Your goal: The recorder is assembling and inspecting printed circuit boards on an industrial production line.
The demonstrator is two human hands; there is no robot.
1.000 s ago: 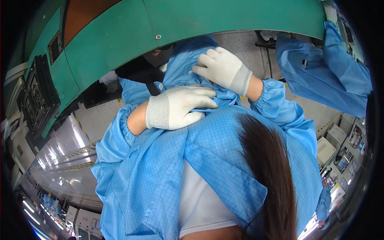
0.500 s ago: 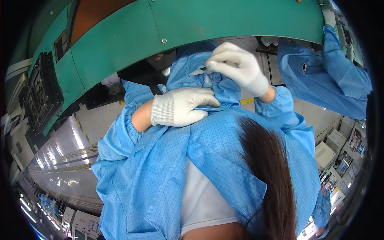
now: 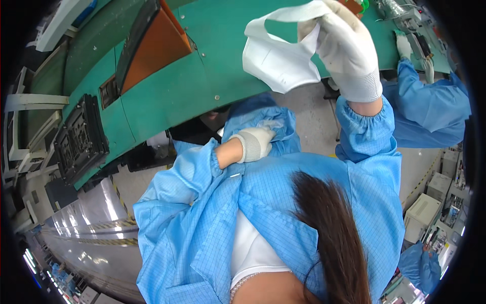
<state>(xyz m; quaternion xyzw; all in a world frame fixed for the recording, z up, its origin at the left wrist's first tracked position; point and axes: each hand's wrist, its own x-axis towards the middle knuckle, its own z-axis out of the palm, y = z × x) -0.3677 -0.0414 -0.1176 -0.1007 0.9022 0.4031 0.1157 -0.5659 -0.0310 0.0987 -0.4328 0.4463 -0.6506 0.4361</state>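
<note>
High in front of me, my right hand (image 3: pixel 347 48) in a white knit glove pinches a white face mask (image 3: pixel 281 63). The mask hangs open to the left of the fingers, its wide loop at the top and its body dangling over the green bench edge. Low at my lap, my gloved left hand (image 3: pixel 255 144) is curled into the folds of my blue checked smock (image 3: pixel 276 117). The tips of its fingers are partly hidden by the cloth.
A green bench (image 3: pixel 167 114) runs across in front of me. An orange-and-black angled stand (image 3: pixel 157 45) rises from it, and a black fixture (image 3: pixel 81 139) sits at its left end. On the right, a co-worker in a blue smock (image 3: pixel 430 111) works at the same bench.
My right hand has risen from my lap up over the bench, and the mask now hangs unfolded from it. The left hand has shifted forward and right, its fingers now in the smock's folds.
</note>
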